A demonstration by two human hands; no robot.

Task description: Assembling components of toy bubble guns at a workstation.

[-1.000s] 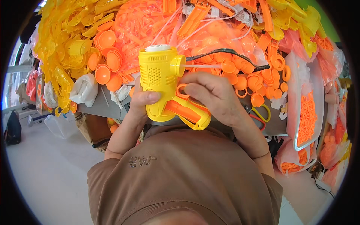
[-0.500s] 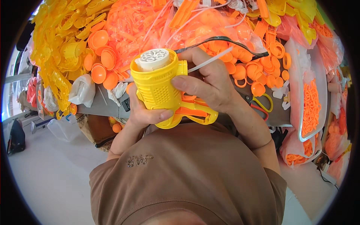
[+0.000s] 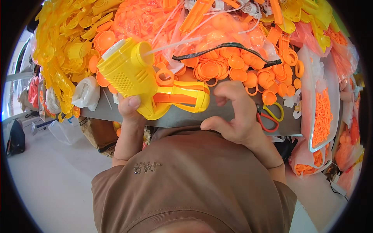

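Above the worktop (image 3: 217, 116), the left hand (image 3: 130, 110) grips the yellow toy (image 3: 134, 75); its handle points right toward the open right hand (image 3: 233, 116).

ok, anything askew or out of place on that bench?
Mostly clutter: loose orange rings and yellow parts heaped over the table. Scissors sit at its near edge. The yellow toy gun in the left hand looks intact; the right hand is off it.

left hand (image 3: 130, 110) mostly behind yellow toy gun (image 3: 143, 79)
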